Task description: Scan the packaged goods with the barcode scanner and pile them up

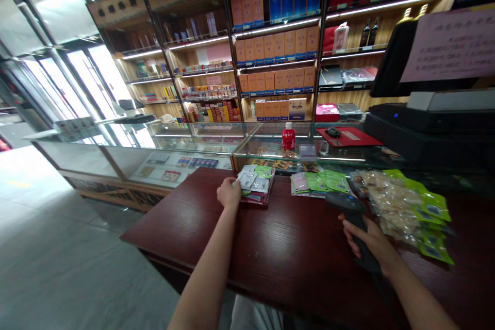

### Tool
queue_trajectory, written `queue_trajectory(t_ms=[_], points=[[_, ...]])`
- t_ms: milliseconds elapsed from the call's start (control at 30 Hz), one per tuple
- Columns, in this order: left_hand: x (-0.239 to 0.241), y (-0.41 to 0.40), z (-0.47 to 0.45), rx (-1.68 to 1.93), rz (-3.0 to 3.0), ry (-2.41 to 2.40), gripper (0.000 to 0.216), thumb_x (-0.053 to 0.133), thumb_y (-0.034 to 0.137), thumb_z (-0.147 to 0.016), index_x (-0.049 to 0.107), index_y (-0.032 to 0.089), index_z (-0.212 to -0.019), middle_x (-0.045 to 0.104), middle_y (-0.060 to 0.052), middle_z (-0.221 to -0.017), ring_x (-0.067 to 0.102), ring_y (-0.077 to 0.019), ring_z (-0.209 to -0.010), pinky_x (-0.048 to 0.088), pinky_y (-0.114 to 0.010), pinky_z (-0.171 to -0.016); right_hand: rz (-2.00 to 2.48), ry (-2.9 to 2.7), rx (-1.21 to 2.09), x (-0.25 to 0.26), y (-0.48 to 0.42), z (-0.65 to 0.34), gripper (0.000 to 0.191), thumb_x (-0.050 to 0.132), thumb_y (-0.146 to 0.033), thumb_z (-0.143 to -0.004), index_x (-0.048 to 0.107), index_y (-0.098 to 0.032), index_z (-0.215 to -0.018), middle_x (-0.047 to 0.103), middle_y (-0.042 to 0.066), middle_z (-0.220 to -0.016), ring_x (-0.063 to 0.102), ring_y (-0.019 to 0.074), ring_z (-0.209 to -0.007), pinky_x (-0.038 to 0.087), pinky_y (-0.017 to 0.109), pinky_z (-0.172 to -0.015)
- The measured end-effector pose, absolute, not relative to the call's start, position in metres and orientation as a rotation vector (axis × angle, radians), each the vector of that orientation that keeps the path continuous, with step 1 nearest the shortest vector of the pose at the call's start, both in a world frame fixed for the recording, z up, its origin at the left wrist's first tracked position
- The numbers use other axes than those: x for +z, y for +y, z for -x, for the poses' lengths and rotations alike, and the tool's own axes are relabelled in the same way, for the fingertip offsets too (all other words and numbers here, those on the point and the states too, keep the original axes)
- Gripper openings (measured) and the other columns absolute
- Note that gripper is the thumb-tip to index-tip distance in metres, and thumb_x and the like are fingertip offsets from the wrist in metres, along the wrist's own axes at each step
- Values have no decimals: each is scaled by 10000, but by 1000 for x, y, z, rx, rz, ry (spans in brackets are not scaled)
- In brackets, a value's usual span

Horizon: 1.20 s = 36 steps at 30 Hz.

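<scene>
My right hand (367, 240) is wrapped around the handle of a black barcode scanner (348, 203), whose head points left above the dark red-brown table. My left hand (229, 193) is closed at the left edge of a pile of small white and green packets (255, 181), pinching a packet there; its fingertips are partly hidden. Between the two hands, farther back, lies a second pile of green and pink packets (319, 182). Right of the scanner are clear bags of pale food with green labels (398, 206).
Behind the table (286, 247) runs a glass display counter (201, 139). On it stand a red bottle (288, 137) and a mouse (332, 132) on a red mat (358, 136). A monitor with a pink paper (448, 44) is at right. Shelves of boxes line the wall.
</scene>
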<state>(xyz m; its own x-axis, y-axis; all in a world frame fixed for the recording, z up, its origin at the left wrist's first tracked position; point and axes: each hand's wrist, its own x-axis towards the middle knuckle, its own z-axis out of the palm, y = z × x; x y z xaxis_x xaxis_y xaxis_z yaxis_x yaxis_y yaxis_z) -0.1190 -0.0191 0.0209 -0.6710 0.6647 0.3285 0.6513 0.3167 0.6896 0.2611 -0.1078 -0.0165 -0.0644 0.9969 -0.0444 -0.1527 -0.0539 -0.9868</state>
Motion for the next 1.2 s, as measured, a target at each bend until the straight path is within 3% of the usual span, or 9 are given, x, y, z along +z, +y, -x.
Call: queue_trajectory(t_ms=[200,533,800,1033,1200], points=[[19,-35,104,1084,-1479,2677,316,464,368,-874,686,208,-1034,606,-171,-1100,505,-359,-1085,407,-473,-850,1089,-1094,1382,-15,-108,-261,504,779,-525,-652,562,-198,-969,508,-71,-533,435,90,-321,321,204,-296],[25,-31,81,1238,-1831,2542,276,461,326,-899,657,214,-1057,553,-128,-1138,450,-299,-1129,371,-428,-938,1099,-1094,1361,-17,-107,-260,505,766,-541,-652,559,-202,-964,498,-77,-523,421,87,-314,325,204,-288],[32,-11,-1,1431,-2063,2135,222,479,290,-896,670,216,-981,577,-105,-1038,484,-274,-1060,348,-422,-973,1109,-984,1302,-16,-99,-264,497,797,-508,-615,563,-197,-924,511,-81,-504,432,83,-321,333,193,-287],[13,11,-89,1249,-2274,1772,193,528,282,-873,671,217,-985,594,-121,-1010,492,-283,-1029,365,-414,-917,1151,-856,1163,-16,-91,-271,486,803,-492,-630,537,-206,-921,538,-78,-510,462,90,-343,374,195,-298],[10,34,-132,1004,-2240,1829,215,557,296,-855,686,173,-975,613,-161,-1020,509,-312,-1057,369,-420,-913,1143,-826,1140,-14,-90,-272,451,792,-483,-649,540,-202,-897,536,-76,-515,457,84,-344,381,192,-295]])
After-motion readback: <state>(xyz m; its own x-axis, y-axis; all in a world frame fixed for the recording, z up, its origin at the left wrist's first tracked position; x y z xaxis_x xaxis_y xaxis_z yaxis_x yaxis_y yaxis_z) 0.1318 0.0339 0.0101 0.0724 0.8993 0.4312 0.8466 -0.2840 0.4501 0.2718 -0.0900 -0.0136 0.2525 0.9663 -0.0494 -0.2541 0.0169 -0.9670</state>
